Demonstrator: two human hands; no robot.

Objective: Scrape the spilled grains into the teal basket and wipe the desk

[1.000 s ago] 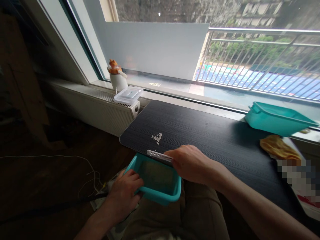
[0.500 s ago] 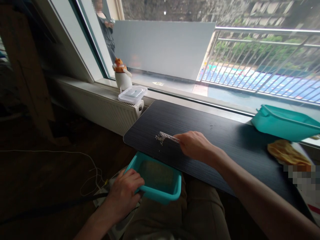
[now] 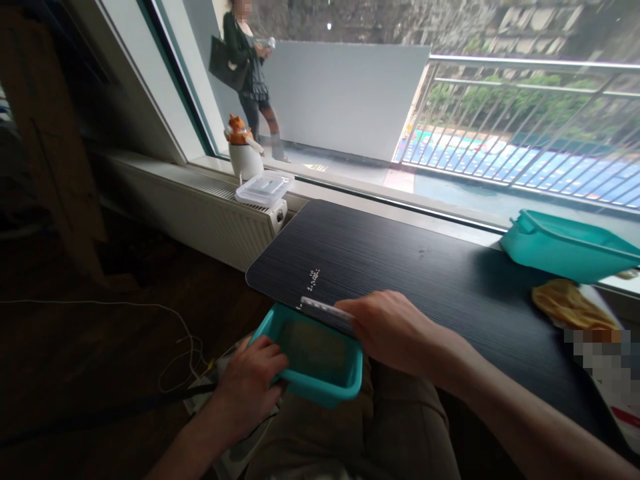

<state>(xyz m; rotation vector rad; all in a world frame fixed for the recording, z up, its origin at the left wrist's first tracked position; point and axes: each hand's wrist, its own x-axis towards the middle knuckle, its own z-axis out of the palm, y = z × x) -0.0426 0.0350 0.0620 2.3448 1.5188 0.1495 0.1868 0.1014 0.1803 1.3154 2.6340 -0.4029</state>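
Note:
My left hand (image 3: 257,373) is closed on the near left rim of a small teal tub (image 3: 327,393) below the table's front edge. What lies in the tub is dim and hard to make out. My right hand (image 3: 387,327) grips a narrow white slotted strip (image 3: 323,307), blurred by motion, at the table's front edge above the tub. Small white grains (image 3: 313,278) lie scattered on the dark tabletop (image 3: 380,247), with a few by the strip's tip.
A larger teal tub (image 3: 575,250) and a yellowish cloth (image 3: 565,301) are at the right. A clear plastic lid (image 3: 265,189) lies on the radiator (image 3: 235,227), beside a white pot with an orange figure (image 3: 245,157). Beyond the window stands a person (image 3: 250,73).
My right hand has drawn the strip toward me to the table's front edge, and some grains have shifted. My left hand stays on the tub. Outside, the person has moved right.

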